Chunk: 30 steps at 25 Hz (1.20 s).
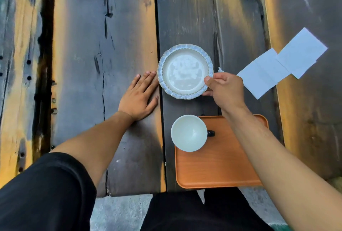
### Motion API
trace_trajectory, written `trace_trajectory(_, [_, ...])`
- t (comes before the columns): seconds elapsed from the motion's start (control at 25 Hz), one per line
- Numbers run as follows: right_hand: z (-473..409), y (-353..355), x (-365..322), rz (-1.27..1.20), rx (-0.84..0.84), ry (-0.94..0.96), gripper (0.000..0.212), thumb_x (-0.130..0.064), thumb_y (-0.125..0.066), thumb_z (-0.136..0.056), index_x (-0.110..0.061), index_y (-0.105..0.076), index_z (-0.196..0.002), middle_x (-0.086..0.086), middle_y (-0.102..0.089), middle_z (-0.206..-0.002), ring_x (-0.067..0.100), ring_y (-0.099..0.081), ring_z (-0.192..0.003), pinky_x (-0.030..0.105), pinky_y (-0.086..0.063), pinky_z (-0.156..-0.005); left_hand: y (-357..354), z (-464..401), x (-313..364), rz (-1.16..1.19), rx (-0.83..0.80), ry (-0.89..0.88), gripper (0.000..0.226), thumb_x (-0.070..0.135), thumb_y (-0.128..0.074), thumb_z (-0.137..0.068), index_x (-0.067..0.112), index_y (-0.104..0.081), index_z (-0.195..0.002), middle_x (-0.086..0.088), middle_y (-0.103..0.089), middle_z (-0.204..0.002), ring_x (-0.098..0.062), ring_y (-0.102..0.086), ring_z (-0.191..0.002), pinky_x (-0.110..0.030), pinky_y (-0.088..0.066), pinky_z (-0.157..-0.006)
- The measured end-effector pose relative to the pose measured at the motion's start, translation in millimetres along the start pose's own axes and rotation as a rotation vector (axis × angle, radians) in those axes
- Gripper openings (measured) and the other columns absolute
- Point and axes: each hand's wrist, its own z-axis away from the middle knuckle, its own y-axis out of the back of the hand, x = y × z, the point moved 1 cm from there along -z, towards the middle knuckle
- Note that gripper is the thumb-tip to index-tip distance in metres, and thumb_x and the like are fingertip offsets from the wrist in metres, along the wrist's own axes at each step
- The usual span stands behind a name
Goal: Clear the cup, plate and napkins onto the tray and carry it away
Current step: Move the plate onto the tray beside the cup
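A weathered dark wooden plank table (114, 45), streaked with orange light, is seen from above. At the left, the left hand (137, 98) is laid flat on the boards, palm down, fingers extended and released, with nothing held; its fingertips lie just beside the rim of the plate. At the centre, a round white ceramic plate with a scalloped pale-blue rim (185, 71) is gripped at its right edge by the right hand (224, 92), thumb on top of the rim and fingers curled beneath. Whether the plate is lifted clear of the wood cannot be told. Nearer the camera, a white ceramic cup with a dark handle (189, 133) is set at the far left corner of a rectangular orange wooden tray (218, 168). At the right, two white square paper napkins (283, 64), overlapping, are left on the table, well apart from the tray.
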Motion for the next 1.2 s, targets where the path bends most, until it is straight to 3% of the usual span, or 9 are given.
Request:
trace_trajectory(0.12, [16.7, 11.5, -4.0, -0.013, 0.013, 0.021, 0.011, -0.007, -0.069, -0.095, -0.001, -0.065, -0.104, 0.005, -0.076, -0.087, 0.009, -0.072, -0.067, 0.03, -0.064, -0.065, 0.3, -0.4, 2.4, -0.02, -0.013, 0.005, 0.063, 0.041, -0.033, -0.104, 0.014, -0.028, -0.161, -0.009, -0.025, -0.169, -0.025, -0.017, -0.159, -0.048, -0.013, -0.129])
trace_trajectory(0.2, [28.6, 21.1, -3.6, -0.031, 0.003, 0.029, 0.003, -0.007, -0.068, -0.095, -0.005, -0.067, -0.098, 0.005, -0.076, -0.088, 0.009, -0.073, -0.07, 0.028, -0.064, -0.064, -1.5, 1.1, 3.9, -0.039, -0.029, 0.024, 0.063, 0.042, -0.03, -0.105, 0.015, -0.026, -0.161, -0.009, -0.024, -0.17, -0.025, -0.017, -0.159, -0.048, -0.013, -0.129])
trace_trajectory(0.32, [44.5, 36.6, 0.0, -0.054, -0.008, 0.028, 0.01, -0.007, -0.066, -0.096, -0.014, -0.068, -0.089, 0.005, -0.077, -0.089, 0.013, -0.074, -0.076, 0.026, -0.062, -0.063, -6.0, 9.4, 11.0, -0.022, -0.027, 0.109, 0.061, 0.042, -0.028, -0.106, 0.016, -0.026, -0.161, -0.007, -0.022, -0.17, -0.026, -0.017, -0.159, -0.049, -0.012, -0.129])
trace_trajectory(0.4, [53.9, 49.0, 4.0, -0.057, -0.014, 0.017, 0.002, -0.008, -0.066, -0.097, -0.008, -0.069, -0.097, 0.009, -0.078, -0.094, 0.019, -0.075, -0.08, 0.026, -0.062, -0.064, -8.7, 17.9, 21.8, 0.02, -0.025, 0.198, 0.062, 0.042, -0.025, -0.106, 0.015, -0.028, -0.161, -0.006, -0.02, -0.171, -0.026, -0.014, -0.159, -0.05, -0.01, -0.129])
trace_trajectory(0.48, [63.0, 62.2, 11.2, -0.053, -0.015, 0.008, 0.009, -0.008, -0.066, -0.097, -0.004, -0.069, -0.104, 0.011, -0.079, -0.095, 0.023, -0.075, -0.081, 0.026, -0.063, -0.065, -12.3, 27.6, 36.5, 0.046, -0.014, 0.283, 0.064, 0.042, -0.023, -0.105, 0.013, -0.027, -0.161, -0.007, -0.018, -0.171, -0.028, -0.012, -0.159, -0.051, -0.008, -0.129])
trace_trajectory(0.88, [119.5, 120.7, 70.5, 0.074, -0.228, -0.023, 0.006, -0.004, -0.066, -0.096, -0.007, -0.071, -0.096, 0.002, -0.079, -0.075, 0.01, -0.067, -0.057, 0.019, -0.055, -0.054, -35.9, 97.3, 99.8, 0.063, 0.042, 0.516, 0.067, 0.042, -0.019, -0.104, 0.01, -0.021, -0.162, -0.01, -0.014, -0.172, -0.026, -0.007, -0.16, -0.051, -0.004, -0.13])
trace_trajectory(1.0, [132.2, 133.5, 91.6, 0.146, -0.272, -0.059, 0.007, -0.005, -0.067, -0.095, -0.003, -0.071, -0.1, 0.012, -0.079, -0.079, 0.013, -0.065, -0.054, 0.02, -0.056, -0.056, -37.8, 99.9, 108.3, 0.059, 0.055, 0.544, 0.068, 0.043, -0.019, -0.103, 0.009, -0.021, -0.162, -0.011, -0.014, -0.171, -0.029, -0.009, -0.16, -0.053, -0.004, -0.129])
trace_trajectory(1.2, [140.0, 151.7, 125.8, 0.242, -0.318, -0.092, 0.005, -0.006, -0.068, -0.094, -0.005, -0.071, -0.098, 0.007, -0.079, -0.078, 0.014, -0.063, -0.053, 0.024, -0.056, -0.064, -40.9, 100.1, 110.9, 0.045, 0.084, 0.569, 0.069, 0.044, -0.019, -0.103, 0.009, -0.024, -0.162, -0.011, -0.016, -0.171, -0.029, -0.011, -0.159, -0.052, -0.005, -0.129])
